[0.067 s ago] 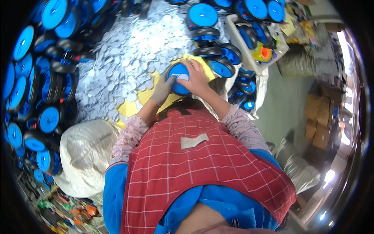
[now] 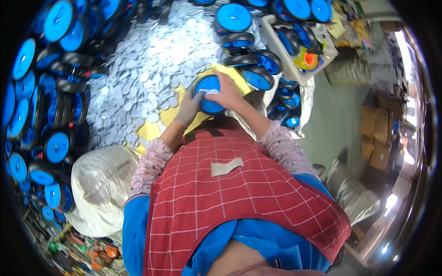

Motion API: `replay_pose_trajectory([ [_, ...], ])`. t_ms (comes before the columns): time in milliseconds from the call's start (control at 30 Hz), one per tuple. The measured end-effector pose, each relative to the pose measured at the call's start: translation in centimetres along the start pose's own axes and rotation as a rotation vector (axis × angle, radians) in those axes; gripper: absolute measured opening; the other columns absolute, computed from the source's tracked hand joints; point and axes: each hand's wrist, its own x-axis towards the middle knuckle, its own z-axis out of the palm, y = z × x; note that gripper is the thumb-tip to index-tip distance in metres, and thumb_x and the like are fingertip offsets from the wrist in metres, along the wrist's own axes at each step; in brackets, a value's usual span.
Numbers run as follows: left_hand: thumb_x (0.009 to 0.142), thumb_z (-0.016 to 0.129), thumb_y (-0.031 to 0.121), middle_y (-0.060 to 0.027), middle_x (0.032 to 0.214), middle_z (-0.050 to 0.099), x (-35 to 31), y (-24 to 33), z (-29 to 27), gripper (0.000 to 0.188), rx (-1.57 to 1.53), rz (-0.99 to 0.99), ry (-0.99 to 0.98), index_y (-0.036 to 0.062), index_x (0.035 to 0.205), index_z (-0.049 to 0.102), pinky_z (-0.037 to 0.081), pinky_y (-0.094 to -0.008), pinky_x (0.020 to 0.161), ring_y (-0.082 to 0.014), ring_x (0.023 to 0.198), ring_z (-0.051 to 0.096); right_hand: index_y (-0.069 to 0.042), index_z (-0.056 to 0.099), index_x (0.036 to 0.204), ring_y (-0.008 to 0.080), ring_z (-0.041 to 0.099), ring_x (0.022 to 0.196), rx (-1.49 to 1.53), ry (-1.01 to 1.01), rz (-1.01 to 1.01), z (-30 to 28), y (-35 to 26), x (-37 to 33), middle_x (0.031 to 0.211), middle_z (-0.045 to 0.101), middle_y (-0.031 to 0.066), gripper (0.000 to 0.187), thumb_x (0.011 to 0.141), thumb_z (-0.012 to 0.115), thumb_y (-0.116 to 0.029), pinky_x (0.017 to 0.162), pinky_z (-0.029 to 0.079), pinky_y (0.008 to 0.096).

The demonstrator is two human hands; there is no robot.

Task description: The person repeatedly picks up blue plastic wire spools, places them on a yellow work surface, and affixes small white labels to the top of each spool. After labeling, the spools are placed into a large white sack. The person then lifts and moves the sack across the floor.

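You are seemingly pressing a pale disc (image 2: 212, 92) onto the blue wheel (image 2: 207, 83) before your apron (image 2: 202, 191), left hand (image 2: 189, 107) clasping its left edge, right hand (image 2: 227, 93) gripping its right, and the next move is calling for steady pressure. Yellow sheets (image 2: 152, 129) and loose grey-white discs (image 2: 133, 83) are lying around it; cartons (image 2: 378, 129) are standing at right.

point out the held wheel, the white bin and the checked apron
Held wheel (image 2: 207, 84), head view: upper part of its blue face.
White bin (image 2: 280, 54), head view: its left wall.
Checked apron (image 2: 241, 195), head view: red cloth near its middle.
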Motion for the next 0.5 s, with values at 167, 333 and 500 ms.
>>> replay_pose_trajectory([
  [167,0.098,0.058,0.031,-0.012,0.118,0.061,0.2,-1.9,-1.4,0.048,0.052,0.009,0.015,0.0006,0.135,0.049,0.052,-0.0297,0.081,-0.0162,0.099,0.059,-0.015,0.05,0.133,0.0414,0.054,0.117,0.093,-0.27,0.184,-1.8,-1.2,1.8,0.126,0.053,0.0211,0.084,0.061,0.085,-0.041,0.097,0.046,0.0457],
  [333,0.097,0.063,0.033,-0.0088,0.115,0.062,1.4,-1.0,-1.1,0.048,0.012,-0.07,-0.231,0.0011,0.131,0.051,0.05,-0.0288,0.083,-0.0148,0.098,0.059,-0.01,0.053,0.128,0.0384,0.061,0.11,0.189,-0.238,0.239,-3.2,0.5,-0.3,0.117,0.062,0.0215,0.08,0.063,0.085,-0.043,0.094,0.049,0.043],
  [500,0.091,0.071,0.027,-0.0138,0.11,0.062,-0.1,-0.3,7.3,0.047,0.206,-0.17,-0.397,-0.0003,0.121,0.047,0.051,-0.0357,0.083,-0.0198,0.097,0.059,-0.002,0.054,0.124,0.0385,0.065,0.106,0.215,-0.234,0.376,-7.7,6.5,-7.4,0.111,0.067,0.0253,0.078,0.065,0.085,-0.044,0.093,0.051,0.0423],
])
